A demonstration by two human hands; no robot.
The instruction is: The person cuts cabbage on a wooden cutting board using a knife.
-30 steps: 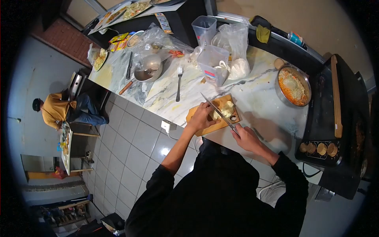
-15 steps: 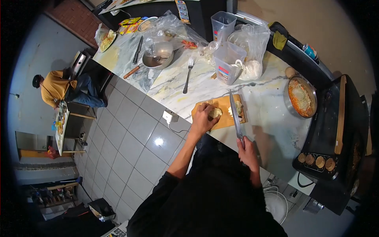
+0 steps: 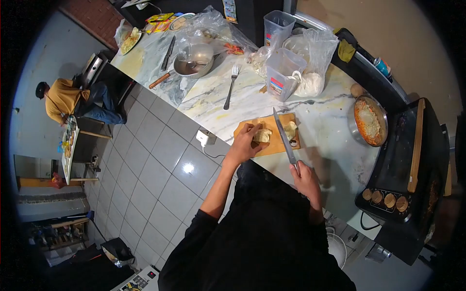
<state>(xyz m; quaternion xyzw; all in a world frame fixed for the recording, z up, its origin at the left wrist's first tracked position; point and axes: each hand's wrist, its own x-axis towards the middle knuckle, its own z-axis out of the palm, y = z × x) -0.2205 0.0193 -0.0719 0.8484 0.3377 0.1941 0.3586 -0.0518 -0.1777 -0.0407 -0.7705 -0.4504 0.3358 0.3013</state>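
Observation:
On the marble counter lies a wooden cutting board [image 3: 273, 149] near the front edge. My left hand [image 3: 244, 144] has its fingers curled round a pale yellowish food piece [image 3: 262, 136] on the board's left part. My right hand [image 3: 305, 179] is closed on the handle of a long knife [image 3: 285, 138], whose blade points away from me across the board. Right of the blade sits a second pale piece [image 3: 290, 130], with a small dark-and-white bit [image 3: 293, 143] beside it.
Beyond the board are a fork [image 3: 231, 88], a saucepan [image 3: 194, 69], plastic containers [image 3: 280, 80] and bags. At right stand a bowl of shredded food [image 3: 368, 121] and a black appliance with knobs [image 3: 388, 194]. A person in a yellow top [image 3: 65, 99] sits far left.
Earlier, the knife was slanted over the pale food with my left hand near its blade. It has since moved right, and the left hand now holds a piece separated from the other. The view has shifted.

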